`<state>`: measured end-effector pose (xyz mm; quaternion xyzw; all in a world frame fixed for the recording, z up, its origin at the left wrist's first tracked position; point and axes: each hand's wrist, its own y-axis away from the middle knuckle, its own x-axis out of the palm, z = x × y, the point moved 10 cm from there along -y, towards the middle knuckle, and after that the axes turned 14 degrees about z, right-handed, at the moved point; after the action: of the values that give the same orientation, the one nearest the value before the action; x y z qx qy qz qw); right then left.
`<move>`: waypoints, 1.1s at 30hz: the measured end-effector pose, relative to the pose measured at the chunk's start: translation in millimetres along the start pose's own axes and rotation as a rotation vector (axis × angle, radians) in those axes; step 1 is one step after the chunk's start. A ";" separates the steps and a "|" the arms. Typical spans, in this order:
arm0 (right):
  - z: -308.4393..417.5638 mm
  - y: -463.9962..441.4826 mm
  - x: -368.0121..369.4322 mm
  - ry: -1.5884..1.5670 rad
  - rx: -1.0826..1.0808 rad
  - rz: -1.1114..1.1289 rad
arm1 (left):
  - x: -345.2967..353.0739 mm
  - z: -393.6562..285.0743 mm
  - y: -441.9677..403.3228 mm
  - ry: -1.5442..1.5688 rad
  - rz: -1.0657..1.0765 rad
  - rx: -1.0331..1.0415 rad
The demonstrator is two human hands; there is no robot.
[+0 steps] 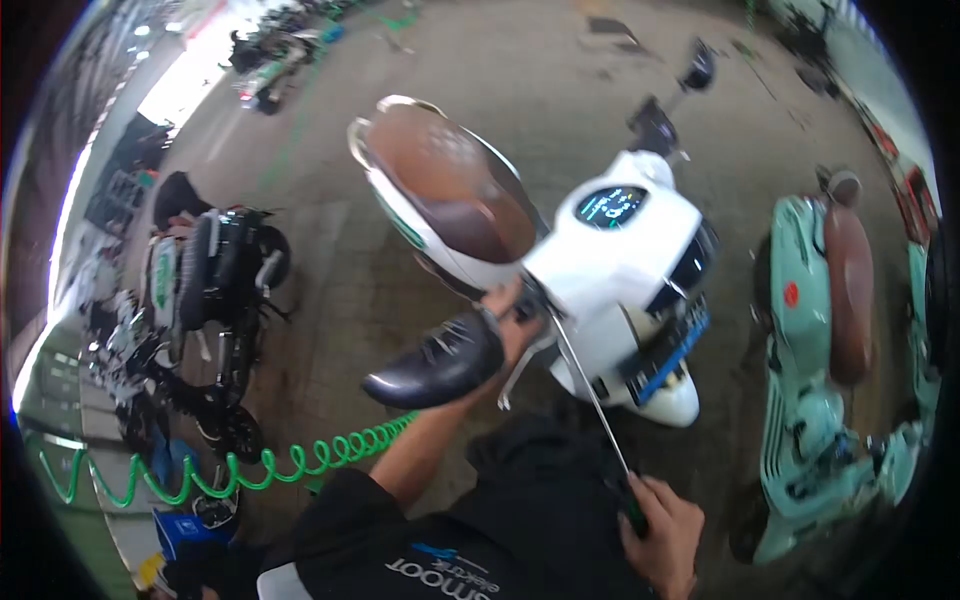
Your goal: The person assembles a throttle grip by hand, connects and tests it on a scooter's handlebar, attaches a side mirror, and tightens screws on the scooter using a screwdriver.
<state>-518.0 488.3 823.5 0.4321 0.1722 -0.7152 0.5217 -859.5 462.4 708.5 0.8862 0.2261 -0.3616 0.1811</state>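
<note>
A white scooter (640, 240) with a lit round display (610, 207) and a brown seat (450, 185) stands in front of me. My left hand (510, 310) is closed around its handlebar end, beside the black mirror (440, 362), which partly covers my wrist. Low at the right, my right hand (662, 530) grips a long screwdriver (597, 400) by its dark green handle. The shaft slants up to the handlebar near my left hand; whether the tip sits on a screw I cannot make out.
A coiled green hose (300, 462) stretches across the lower left. Mint-green scooters (800, 280) stand at the right, and a black scooter (225, 270) at the left. A blue container (190, 532) is at the bottom left.
</note>
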 end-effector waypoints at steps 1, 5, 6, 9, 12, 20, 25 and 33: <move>8.5 -2.3 -8.4 0.003 0.000 0.003 | 9.4 12.3 -6.0 -0.090 -0.009 0.013; 43.5 -3.4 -41.9 -0.044 -0.063 0.053 | -8.3 -14.4 6.7 -0.101 0.035 -0.043; 41.1 -3.5 -41.8 -0.090 -0.032 0.063 | -9.2 -17.2 8.1 -0.101 0.024 -0.013; 34.9 -6.2 -44.9 -0.147 0.000 0.050 | -11.8 -19.4 9.1 -0.106 0.022 -0.014; -1.0 -9.8 -41.9 -0.222 0.052 0.006 | -8.5 -12.2 6.9 -0.076 0.003 -0.021; -119.1 3.1 45.6 -1.384 0.124 -0.129 | -3.4 0.7 2.2 -0.066 -0.091 0.049; -139.0 6.5 89.3 -1.432 0.237 -0.014 | -6.4 -2.0 1.6 -0.127 -0.067 0.001; -122.7 -45.9 65.7 -0.915 0.147 0.139 | -8.4 -2.1 5.8 -0.061 -0.150 0.100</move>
<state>-510.7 552.8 692.1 0.1188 -0.1560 -0.8058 0.5588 -860.7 456.3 716.9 0.8633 0.2679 -0.4117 0.1158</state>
